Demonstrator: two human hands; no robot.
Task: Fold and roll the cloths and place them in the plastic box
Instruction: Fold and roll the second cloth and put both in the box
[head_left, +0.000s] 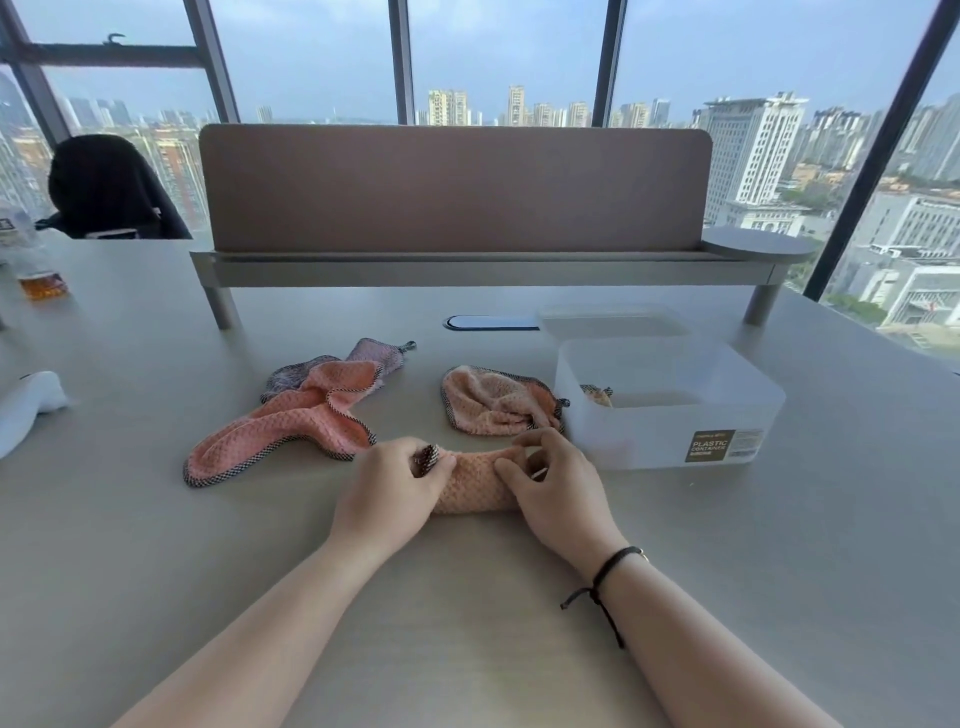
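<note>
Cloth (475, 483), rolled, is pinched at each end by left hand (387, 491) and right hand (558, 491), keeping it tight; box (670, 405) lies just beyond the right.

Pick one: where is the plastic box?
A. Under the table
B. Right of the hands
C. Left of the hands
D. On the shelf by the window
B: the plastic box sits on the table to the right of both hands, the left hand and right hand, which hold a rolled cloth.
</note>
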